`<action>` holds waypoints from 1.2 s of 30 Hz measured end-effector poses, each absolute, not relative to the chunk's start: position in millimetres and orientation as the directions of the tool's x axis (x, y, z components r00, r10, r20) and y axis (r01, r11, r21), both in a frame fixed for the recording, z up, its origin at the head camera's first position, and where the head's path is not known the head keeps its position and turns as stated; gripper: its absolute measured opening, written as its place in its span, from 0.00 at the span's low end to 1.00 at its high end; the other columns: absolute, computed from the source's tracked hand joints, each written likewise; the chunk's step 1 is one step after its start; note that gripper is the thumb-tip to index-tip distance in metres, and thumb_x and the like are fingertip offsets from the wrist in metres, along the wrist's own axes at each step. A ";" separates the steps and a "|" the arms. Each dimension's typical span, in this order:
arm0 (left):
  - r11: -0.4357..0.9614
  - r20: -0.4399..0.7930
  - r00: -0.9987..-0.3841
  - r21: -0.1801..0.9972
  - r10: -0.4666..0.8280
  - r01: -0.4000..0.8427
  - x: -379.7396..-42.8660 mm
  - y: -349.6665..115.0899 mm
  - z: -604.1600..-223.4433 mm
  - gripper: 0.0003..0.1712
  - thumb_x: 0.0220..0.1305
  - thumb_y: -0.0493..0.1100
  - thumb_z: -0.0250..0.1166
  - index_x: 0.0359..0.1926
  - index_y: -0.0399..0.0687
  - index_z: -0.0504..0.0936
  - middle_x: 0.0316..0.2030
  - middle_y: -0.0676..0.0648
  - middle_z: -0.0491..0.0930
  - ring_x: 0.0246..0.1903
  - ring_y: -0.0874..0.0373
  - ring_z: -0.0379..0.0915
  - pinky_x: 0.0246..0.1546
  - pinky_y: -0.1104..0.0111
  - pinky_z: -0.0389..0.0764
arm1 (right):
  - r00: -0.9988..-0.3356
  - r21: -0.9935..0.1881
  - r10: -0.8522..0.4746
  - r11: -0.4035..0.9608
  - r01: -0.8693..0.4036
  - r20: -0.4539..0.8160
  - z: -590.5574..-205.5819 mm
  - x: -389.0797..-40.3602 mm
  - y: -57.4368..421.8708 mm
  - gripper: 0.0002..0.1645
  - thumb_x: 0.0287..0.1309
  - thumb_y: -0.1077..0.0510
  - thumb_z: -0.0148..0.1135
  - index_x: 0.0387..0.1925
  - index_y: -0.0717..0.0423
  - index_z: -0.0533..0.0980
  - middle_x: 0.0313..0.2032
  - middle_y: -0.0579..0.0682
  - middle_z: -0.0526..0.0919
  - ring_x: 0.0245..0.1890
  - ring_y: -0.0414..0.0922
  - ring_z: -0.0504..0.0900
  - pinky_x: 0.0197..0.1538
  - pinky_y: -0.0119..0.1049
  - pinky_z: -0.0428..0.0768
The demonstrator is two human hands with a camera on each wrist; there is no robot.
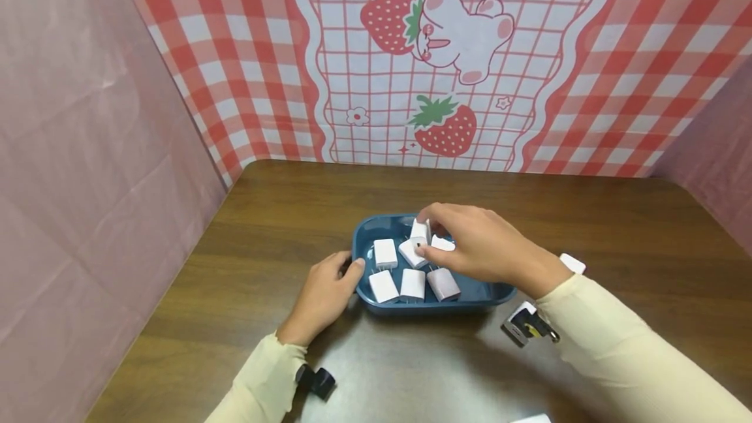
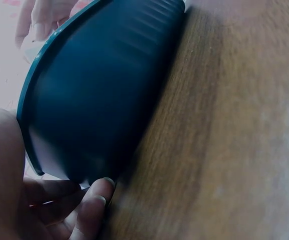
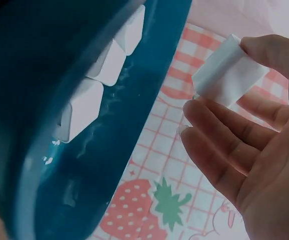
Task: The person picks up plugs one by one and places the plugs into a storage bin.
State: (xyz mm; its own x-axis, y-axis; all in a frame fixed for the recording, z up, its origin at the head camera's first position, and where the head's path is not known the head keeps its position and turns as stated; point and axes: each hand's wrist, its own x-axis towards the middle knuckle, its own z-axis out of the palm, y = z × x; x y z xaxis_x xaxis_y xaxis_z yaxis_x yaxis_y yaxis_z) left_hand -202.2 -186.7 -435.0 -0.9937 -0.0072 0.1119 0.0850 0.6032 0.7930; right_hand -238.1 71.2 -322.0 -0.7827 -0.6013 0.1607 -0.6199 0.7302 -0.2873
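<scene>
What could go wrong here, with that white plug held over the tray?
The right hand pinches the held plug between thumb and fingertips, so it might slip. Other plugs lie close together in the tray, so it could land on top of one. The left hand holds only one end of the tray, so a bump at the other end might swing it.

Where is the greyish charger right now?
In the head view, the greyish charger lies in the blue tray, at the right end of the near row, just right of a white charger.
</scene>
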 end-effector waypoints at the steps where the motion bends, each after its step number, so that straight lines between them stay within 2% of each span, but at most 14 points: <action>1: 0.605 0.116 -0.993 0.792 -0.006 0.089 -202.2 -186.8 -435.3 0.26 0.72 0.55 0.58 0.59 0.41 0.81 0.54 0.43 0.81 0.54 0.49 0.77 0.57 0.51 0.75 | -0.779 -0.281 -0.609 0.729 -0.624 0.152 -322.0 -239.4 69.5 0.29 0.58 0.39 0.69 0.57 0.46 0.76 0.41 0.42 0.83 0.40 0.42 0.80 0.44 0.42 0.83; 8: 0.616 0.136 -0.991 0.780 0.004 0.109 -202.4 -186.8 -435.1 0.25 0.72 0.54 0.58 0.58 0.41 0.82 0.54 0.42 0.82 0.54 0.48 0.77 0.57 0.51 0.75 | -0.724 -0.223 -0.683 0.694 -0.684 0.097 -319.2 -245.1 58.0 0.27 0.61 0.38 0.66 0.56 0.45 0.76 0.40 0.40 0.83 0.35 0.36 0.78 0.40 0.38 0.81; 14: 0.613 0.130 -0.992 0.783 0.006 0.106 -202.1 -186.6 -434.9 0.25 0.72 0.54 0.58 0.58 0.41 0.82 0.54 0.42 0.81 0.55 0.47 0.77 0.58 0.51 0.74 | -0.663 -0.146 -0.749 0.654 -0.742 0.014 -318.0 -251.9 48.2 0.26 0.61 0.40 0.65 0.56 0.46 0.76 0.41 0.41 0.83 0.30 0.36 0.77 0.36 0.34 0.80; 20: 0.607 0.125 -0.992 0.788 0.007 0.104 -201.8 -188.0 -434.4 0.24 0.72 0.54 0.58 0.58 0.41 0.82 0.54 0.42 0.81 0.55 0.48 0.77 0.58 0.51 0.74 | -0.617 -0.097 -0.786 0.618 -0.780 -0.042 -319.6 -258.7 37.8 0.26 0.63 0.40 0.64 0.57 0.49 0.77 0.42 0.44 0.83 0.30 0.37 0.78 0.38 0.37 0.81; 23: 0.607 0.123 -0.992 0.788 0.007 0.102 -202.0 -188.7 -435.1 0.24 0.72 0.54 0.58 0.58 0.42 0.82 0.54 0.43 0.82 0.54 0.49 0.77 0.57 0.51 0.75 | -0.604 -0.087 -0.793 0.609 -0.789 -0.072 -321.8 -259.8 31.7 0.26 0.63 0.41 0.64 0.57 0.49 0.76 0.43 0.45 0.84 0.31 0.38 0.79 0.40 0.39 0.82; 30: 0.611 0.129 -0.992 0.784 0.006 0.105 -203.2 -189.2 -436.7 0.25 0.72 0.55 0.58 0.58 0.44 0.82 0.54 0.45 0.82 0.54 0.50 0.77 0.57 0.52 0.75 | -0.566 -0.030 -0.818 0.572 -0.820 -0.100 -326.1 -262.5 21.6 0.24 0.63 0.41 0.65 0.53 0.50 0.76 0.36 0.43 0.82 0.27 0.37 0.77 0.33 0.36 0.79; 36: 0.615 0.120 -0.993 0.782 0.008 0.099 -204.0 -188.5 -435.0 0.25 0.72 0.56 0.58 0.59 0.43 0.82 0.54 0.44 0.81 0.54 0.50 0.77 0.57 0.52 0.75 | -0.570 0.012 -0.813 0.573 -0.820 -0.121 -330.8 -267.4 15.2 0.24 0.64 0.41 0.64 0.54 0.51 0.77 0.39 0.45 0.83 0.28 0.38 0.77 0.33 0.36 0.80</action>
